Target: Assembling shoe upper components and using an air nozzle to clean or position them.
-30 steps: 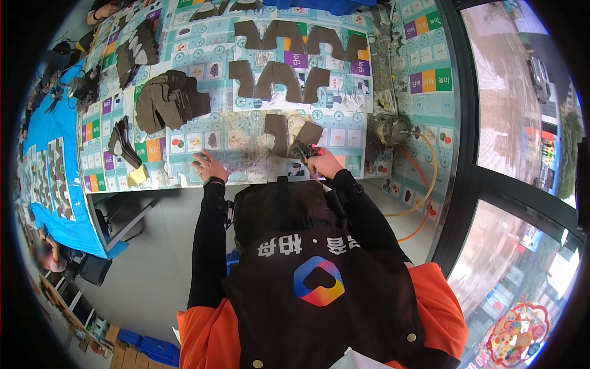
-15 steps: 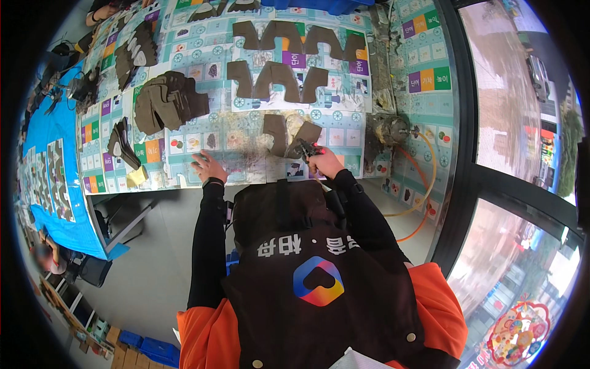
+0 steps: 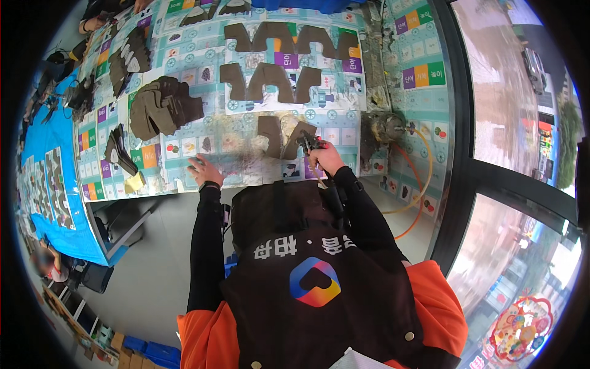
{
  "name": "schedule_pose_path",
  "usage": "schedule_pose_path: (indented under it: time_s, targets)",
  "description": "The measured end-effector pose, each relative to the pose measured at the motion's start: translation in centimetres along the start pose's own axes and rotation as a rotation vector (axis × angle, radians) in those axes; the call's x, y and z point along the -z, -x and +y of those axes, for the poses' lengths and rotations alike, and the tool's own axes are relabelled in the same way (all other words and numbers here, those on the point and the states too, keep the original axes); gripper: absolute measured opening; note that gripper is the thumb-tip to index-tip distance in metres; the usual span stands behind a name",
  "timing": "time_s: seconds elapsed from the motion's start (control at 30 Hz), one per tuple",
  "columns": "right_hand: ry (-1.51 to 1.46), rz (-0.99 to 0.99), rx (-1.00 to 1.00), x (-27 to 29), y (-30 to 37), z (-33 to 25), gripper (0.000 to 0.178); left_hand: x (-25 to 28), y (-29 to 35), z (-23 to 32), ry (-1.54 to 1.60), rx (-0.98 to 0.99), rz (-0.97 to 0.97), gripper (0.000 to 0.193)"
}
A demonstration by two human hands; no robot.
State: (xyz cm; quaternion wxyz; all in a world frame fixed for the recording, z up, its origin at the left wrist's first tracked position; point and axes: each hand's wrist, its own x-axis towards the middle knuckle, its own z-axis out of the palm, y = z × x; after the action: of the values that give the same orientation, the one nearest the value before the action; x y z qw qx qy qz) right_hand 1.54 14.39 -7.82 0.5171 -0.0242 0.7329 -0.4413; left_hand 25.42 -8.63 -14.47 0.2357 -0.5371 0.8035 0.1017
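My right hand (image 3: 327, 159) grips a small dark spray gun (image 3: 309, 142) with red parts, fingers wrapped round its handle. Its nozzle end is over the right arm of a V-shaped brown cut piece (image 3: 268, 136) lying near the table's front edge. My left hand (image 3: 204, 171) rests on the patterned table cover (image 3: 239, 178), left of that piece, fingers spread and holding nothing. Beyond the piece, two rows of similar brown pieces (image 3: 264, 83) lie on a pale sheet. Whether spray is leaving the nozzle cannot be made out.
A heap of brown pieces (image 3: 163, 107) and a smaller folded stack (image 3: 120, 150) lie left, beside a yellow scrap (image 3: 134, 182). A glue-crusted pot (image 3: 388, 127) with yellow and orange hoses (image 3: 424, 200) stands right, near the window frame. Another person's hand (image 3: 92, 24) shows far left.
My right hand and the spray gun have moved slightly away from me, farther over the piece's right arm. The view has shifted a little; my left hand stays on the table.
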Motion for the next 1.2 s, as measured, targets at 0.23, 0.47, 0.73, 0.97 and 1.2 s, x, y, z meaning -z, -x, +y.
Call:
schedule_pose_path:
  time_s: [0.23, 0.47, 0.73, 0.97, 1.2]
  targets:
    - [-0.143, 0.032, 0.041, 0.6, 0.1, -0.6, 0.011, -1.0, -0.4, -0.4, -0.052, -0.014, 0.036, 0.112]
    - [-0.231, 0.052, 0.046, 0.9, 0.2, -1.5, 0.011, -0.8, -0.4, -0.5, -0.051, -0.006, 0.026, 0.113]
    - [-0.220, 0.144, 0.046, 1.5, -0.2, -1.7, 0.005, -0.1, 0.0, 0.0, -0.056, 0.013, -0.005, 0.113]
    - [-0.205, 0.120, 0.067, 1.5, -0.2, -1.6, 0.008, -0.7, -0.1, -0.3, -0.089, 0.003, 0.048, 0.110]
    - [-0.086, -0.050, -0.050, 0.8, 0.7, -0.9, 0.006, -0.9, -0.3, -0.3, -0.078, -0.007, 0.083, 0.104]
